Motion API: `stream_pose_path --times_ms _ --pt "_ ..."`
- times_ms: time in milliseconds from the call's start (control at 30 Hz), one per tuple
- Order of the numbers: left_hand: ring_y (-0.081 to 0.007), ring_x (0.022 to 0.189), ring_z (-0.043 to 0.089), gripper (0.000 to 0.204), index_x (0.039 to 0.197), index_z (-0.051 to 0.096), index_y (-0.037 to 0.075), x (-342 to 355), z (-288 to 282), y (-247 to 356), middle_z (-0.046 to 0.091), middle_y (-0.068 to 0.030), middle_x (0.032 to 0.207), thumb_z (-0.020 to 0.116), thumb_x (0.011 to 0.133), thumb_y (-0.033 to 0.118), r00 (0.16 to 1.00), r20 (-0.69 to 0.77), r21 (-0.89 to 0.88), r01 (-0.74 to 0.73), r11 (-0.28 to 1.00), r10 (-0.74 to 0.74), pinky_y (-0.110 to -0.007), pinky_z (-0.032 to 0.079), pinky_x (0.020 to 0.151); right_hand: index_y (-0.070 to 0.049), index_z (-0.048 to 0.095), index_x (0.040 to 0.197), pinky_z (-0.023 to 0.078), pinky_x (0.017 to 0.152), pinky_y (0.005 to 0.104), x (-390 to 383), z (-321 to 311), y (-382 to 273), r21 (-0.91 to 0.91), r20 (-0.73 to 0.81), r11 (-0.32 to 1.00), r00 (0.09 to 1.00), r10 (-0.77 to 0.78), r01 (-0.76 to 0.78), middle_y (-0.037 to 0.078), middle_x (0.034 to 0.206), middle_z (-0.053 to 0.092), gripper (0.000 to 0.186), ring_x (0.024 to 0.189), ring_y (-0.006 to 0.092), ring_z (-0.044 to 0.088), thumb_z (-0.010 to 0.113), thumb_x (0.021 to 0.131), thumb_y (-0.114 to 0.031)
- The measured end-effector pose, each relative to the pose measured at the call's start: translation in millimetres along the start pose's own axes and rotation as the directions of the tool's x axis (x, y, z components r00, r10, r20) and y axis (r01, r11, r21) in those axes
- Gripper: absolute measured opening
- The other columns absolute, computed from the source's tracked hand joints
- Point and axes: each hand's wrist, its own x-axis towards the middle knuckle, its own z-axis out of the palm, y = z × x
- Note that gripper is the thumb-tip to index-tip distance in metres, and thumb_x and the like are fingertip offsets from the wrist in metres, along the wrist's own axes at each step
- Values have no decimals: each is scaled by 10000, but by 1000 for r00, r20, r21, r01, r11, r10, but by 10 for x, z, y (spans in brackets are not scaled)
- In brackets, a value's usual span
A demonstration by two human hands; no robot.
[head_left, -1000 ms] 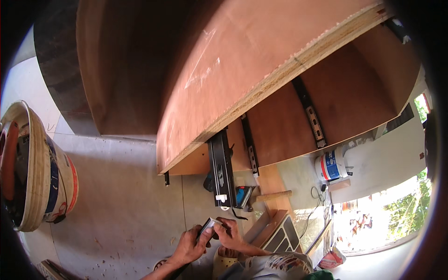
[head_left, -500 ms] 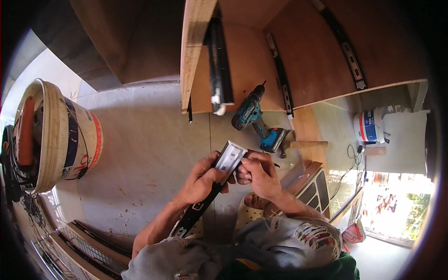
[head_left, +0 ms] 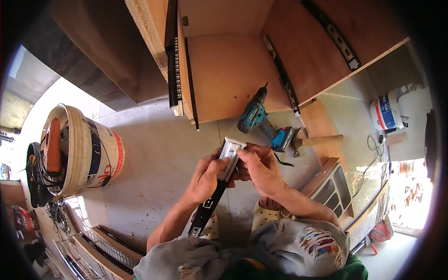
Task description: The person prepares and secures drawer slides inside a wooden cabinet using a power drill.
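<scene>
A black drawer slide (head_left: pixel 213 201) with a pale metallic end slants up from between my knees, its pale end uppermost. My left hand (head_left: pixel 205 177) is wrapped round the slide just below that end, thumb lying on its face. From the other side my right hand (head_left: pixel 262 171) grips the upper edge, with its thumb against the pale part and its other fingers partly hidden behind. Beyond my hands, a teal cordless drill (head_left: pixel 254 114) lies with its bit pointing into the open wooden cabinet (head_left: pixel 224 70). Next to its battery rests a hammer (head_left: pixel 317 140) with a wooden handle.
More black slides are fixed to the cabinet walls, one on the left wall (head_left: pixel 173 70), another on the right panel (head_left: pixel 282 74). A white bucket (head_left: pixel 100 149) with tools and cables stands left. Lower right is a divided tray (head_left: pixel 331 189); a smaller bucket (head_left: pixel 386 112) stands behind.
The view has swung, so the cabinet's left wall sits further left and the drill slightly right. The held slide stands a little steeper, and my right thumb has moved onto its pale end.
</scene>
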Motion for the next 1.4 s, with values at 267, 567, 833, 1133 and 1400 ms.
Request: stream_pose_path --times_ms 267,567,833,1133,1400 --pt "-189 664 642 356 1143 562 -33 -37 47 37 668 -135 837 426 988 258 999 32 11 8 1000 -9 -308 535 622 42 650 912 470 443 263 -21 -43 20 -184 28 970 987 -156 159 29 646 607 246 507 110 587 568 991 -176" --pt "-142 644 620 354 1126 557 -19 -16 44 -30 664 -110 818 424 1041 297 997 50 90 -63 994 59 -289 514 585 40 589 812 420 432 263 -9 -62 102 -370 50 878 950 -308 304 51 589 587 297 492 83 564 587 1001 -189" --pt "-150 620 625 305 1095 536 -20 97 1 -33 668 -123 814 431 1044 262 989 111 166 -120 979 103 -293 512 573 16 619 941 370 430 299 326 -522 294 -548 186 717 899 -397 430 40 552 528 225 467 98 470 713 929 -188" --pt "-233 646 655 267 1128 481 -17 158 -106 -163 692 -200 911 397 914 119 995 101 -179 -6 984 24 -340 552 627 10 649 1061 371 492 280 412 -603 77 -657 233 668 937 -260 349 10 581 490 264 538 77 437 722 910 -194" --pt "-281 745 700 410 1212 478 -57 206 -165 -226 680 -234 994 431 827 76 989 148 -145 -2 989 24 -377 590 714 -55 718 1068 363 529 318 378 -518 -351 -802 443 290 846 -297 522 41 611 436 258 545 133 408 760 859 -200"
